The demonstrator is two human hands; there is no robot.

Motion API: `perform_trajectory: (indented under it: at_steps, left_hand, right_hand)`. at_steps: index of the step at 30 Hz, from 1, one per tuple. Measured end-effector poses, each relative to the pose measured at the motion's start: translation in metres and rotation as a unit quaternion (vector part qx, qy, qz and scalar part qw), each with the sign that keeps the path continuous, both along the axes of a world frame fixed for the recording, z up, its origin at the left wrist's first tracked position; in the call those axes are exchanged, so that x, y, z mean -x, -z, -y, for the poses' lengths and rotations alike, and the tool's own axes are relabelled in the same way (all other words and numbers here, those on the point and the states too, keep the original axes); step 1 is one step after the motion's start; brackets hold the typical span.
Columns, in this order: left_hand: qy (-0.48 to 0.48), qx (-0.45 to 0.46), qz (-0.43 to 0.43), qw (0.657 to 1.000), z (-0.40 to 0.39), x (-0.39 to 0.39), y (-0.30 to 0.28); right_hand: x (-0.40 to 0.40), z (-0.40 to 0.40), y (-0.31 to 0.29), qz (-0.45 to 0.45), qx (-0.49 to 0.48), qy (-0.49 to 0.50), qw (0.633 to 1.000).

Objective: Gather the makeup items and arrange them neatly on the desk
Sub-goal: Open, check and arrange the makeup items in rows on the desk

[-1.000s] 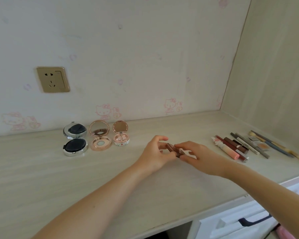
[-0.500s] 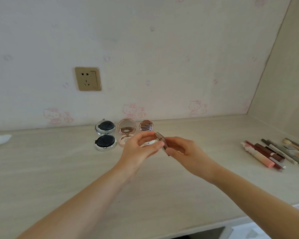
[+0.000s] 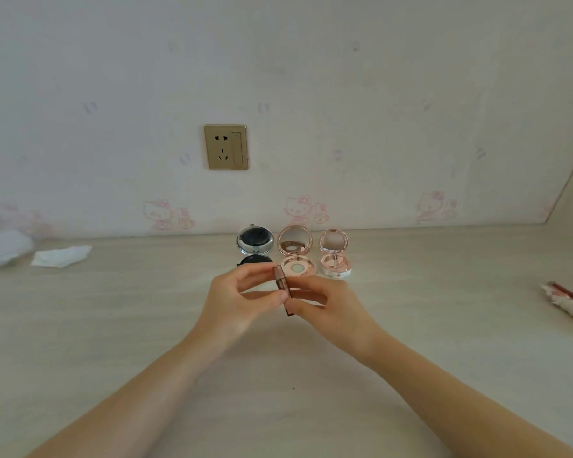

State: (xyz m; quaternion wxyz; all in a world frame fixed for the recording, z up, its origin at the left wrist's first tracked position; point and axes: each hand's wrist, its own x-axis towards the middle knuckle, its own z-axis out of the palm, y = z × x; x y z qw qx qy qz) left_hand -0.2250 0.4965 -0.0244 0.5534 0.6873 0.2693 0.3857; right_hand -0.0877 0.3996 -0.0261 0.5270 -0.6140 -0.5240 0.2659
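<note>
The desk [image 3: 113, 325] took up most of the shot, pale woodgrain, running back to a wall [image 3: 311, 77] with faint pink cat cartoon prints along the bottom. A gold power outlet [image 3: 226, 147] sat on that wall above the makeup.

Both forearms came in from the bottom corners and met over the middle of the desk. The left hand [image 3: 235, 302] and the right hand [image 3: 325, 305] were both curled around the same little thing, a brown lipstick tube [image 3: 283, 285], held up off the surface and tilted a bit. Left thumb and fingers pinched around its upper half, right fingers were wrapped on the lower half with the bottom end poking out below.

Just behind the hands, three open compacts stood in a row near the wall: a silver and black one [image 3: 254, 242], partly hidden by the left fingers, a rose gold one [image 3: 295, 252] in the middle, and a smaller pink one [image 3: 334, 256] to the right.

Way off at the right edge there was a bunch of tubes and pencils [image 3: 569, 300], cut off by the frame. On the far left lay a crumpled white tissue [image 3: 62, 256], and beside it something white and blurry I couldn't make out.
</note>
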Motion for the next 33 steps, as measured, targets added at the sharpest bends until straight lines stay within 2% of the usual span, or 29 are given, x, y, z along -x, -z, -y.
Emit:
perform_trajectory:
  at_steps: [16,22,27,33]
  left_hand:
    - [0.018,0.058,0.046,0.997,-0.013,0.023,0.016]
    - [0.069,0.085,0.053,0.993,-0.015,0.026,0.019]
    - [0.077,0.021,-0.026,0.996,-0.015,0.027,0.02]
    - [0.047,-0.123,-0.139,0.981,-0.017,0.029,0.029]
  right_hand:
    - [0.01,-0.005,0.017,-0.004,-0.057,-0.007,0.998]
    - [0.007,-0.007,0.017,-0.08,-0.059,0.022,0.995]
    - [0.004,-0.008,0.017,-0.11,-0.058,0.062,0.99]
    - [0.004,-0.008,0.019,-0.051,-0.061,0.062,0.995]
